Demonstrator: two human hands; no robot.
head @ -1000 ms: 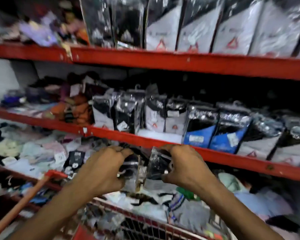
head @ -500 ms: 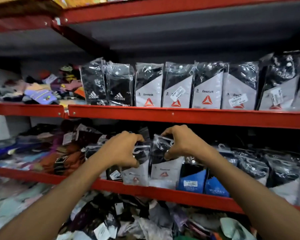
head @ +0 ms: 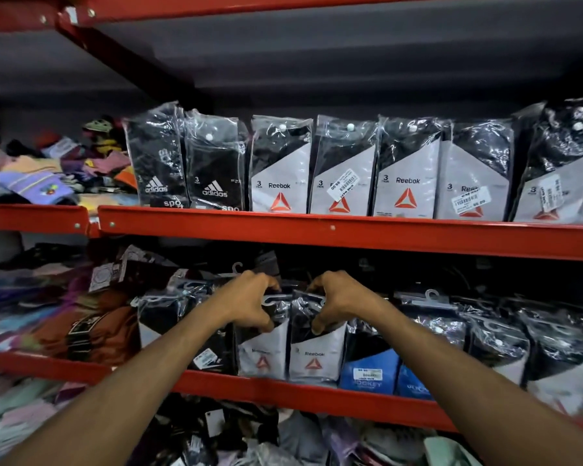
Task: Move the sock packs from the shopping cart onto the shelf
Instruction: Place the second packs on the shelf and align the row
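Note:
Two black-and-white Reebok sock packs stand upright side by side on the middle red shelf (head: 283, 390). My left hand (head: 248, 299) grips the top of the left sock pack (head: 261, 354). My right hand (head: 339, 297) grips the top of the right sock pack (head: 315, 359). Both packs rest with their bottoms on the shelf, between a dark pack on the left and blue packs (head: 367, 373) on the right. The shopping cart is out of view.
The upper shelf (head: 350, 232) carries a row of Adidas and Reebok packs (head: 344, 169). More clear-wrapped packs (head: 498, 341) fill the middle shelf to the right. Loose coloured socks (head: 48, 317) lie piled at the left, and more loose items on the shelf below.
Both hands lifted the two packs from low near the cart up to the middle shelf and set them down upright. My view tilted upward, and the cart left the frame.

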